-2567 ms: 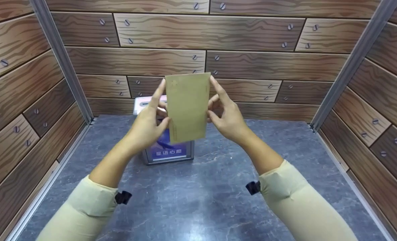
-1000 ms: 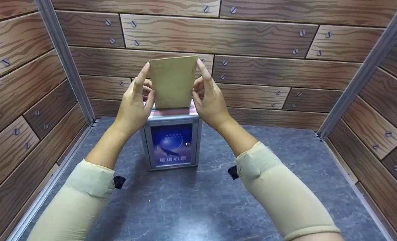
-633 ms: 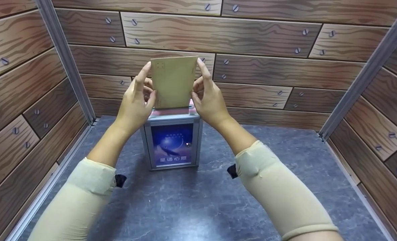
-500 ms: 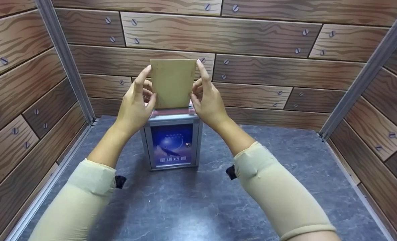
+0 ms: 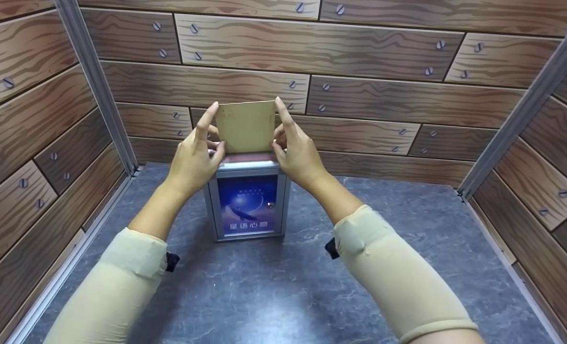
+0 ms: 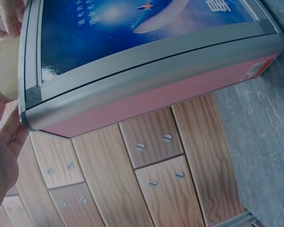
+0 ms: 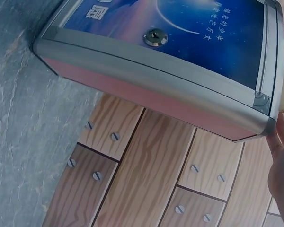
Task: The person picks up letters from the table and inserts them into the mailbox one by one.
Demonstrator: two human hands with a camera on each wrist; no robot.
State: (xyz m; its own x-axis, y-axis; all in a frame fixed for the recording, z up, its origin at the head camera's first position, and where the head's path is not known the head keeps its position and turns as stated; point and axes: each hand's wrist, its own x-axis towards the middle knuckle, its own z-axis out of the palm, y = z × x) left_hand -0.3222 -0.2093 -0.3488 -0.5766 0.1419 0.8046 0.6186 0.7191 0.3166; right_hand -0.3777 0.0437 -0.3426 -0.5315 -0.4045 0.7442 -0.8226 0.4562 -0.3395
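Observation:
A brown kraft-paper envelope (image 5: 246,126) stands upright on top of a metal-framed box (image 5: 248,205), its lower part hidden below the box's top. My left hand (image 5: 192,157) pinches its left edge, the index fingertip at the upper corner and the thumb lower down. Along the opposite edge my right hand (image 5: 300,155) grips likewise. The box front carries a blue picture with a whale and white characters. In the right wrist view a round lock (image 7: 155,37) shows on that front. Pink side panels show in both wrist views.
The box stands on a grey marbled tabletop (image 5: 264,286). Wood-patterned panels (image 5: 360,52) enclose the back and both sides, with metal posts (image 5: 94,86) at the corners. Black wrist devices (image 5: 172,262) sit at both cuffs.
The envelope, first held in front of the box, has moved onto its top and then sunk lower, so less of it shows. Both hands have come down with it, still gripping.

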